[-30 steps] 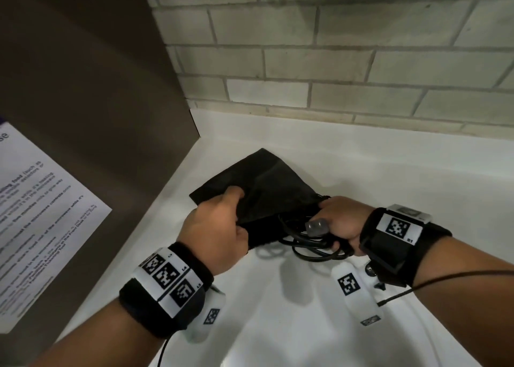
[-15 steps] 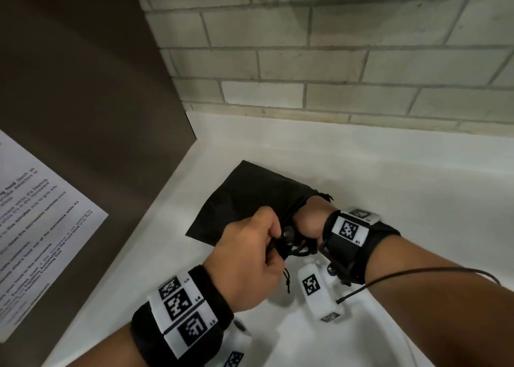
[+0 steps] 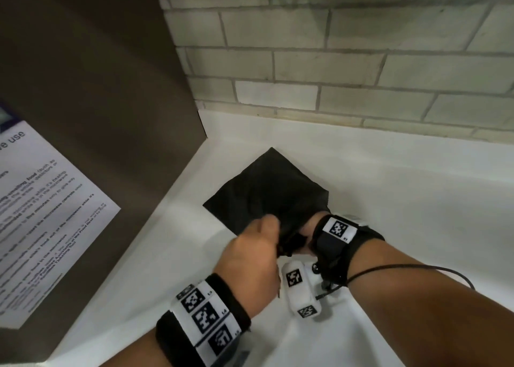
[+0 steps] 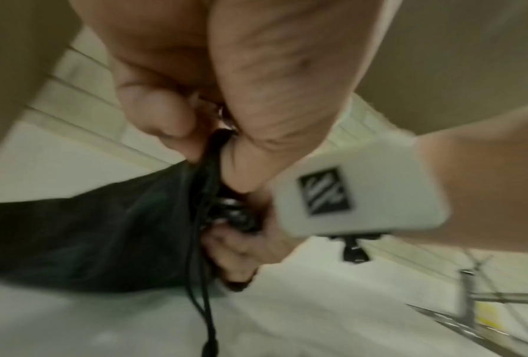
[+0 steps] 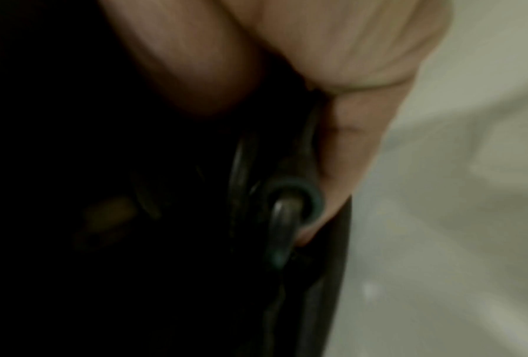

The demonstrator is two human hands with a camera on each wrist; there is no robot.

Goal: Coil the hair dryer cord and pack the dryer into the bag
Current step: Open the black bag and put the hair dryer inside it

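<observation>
right hand now deeper inside bag

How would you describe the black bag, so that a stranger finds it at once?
Look at the white counter below the brick wall, near the brown panel. The black bag lies there, soft dark cloth; the left hand pinches its mouth and the right hand reaches inside.

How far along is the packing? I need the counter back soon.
Nearly done, it seems. The right hand is wrist-deep in the black bag on the white counter, holding coiled cord inside it. No loose cord lies outside. The left hand grips the bag's mouth and drawstring. The dryer itself is hidden. Left to do: pull the hand out and close the bag.
</observation>
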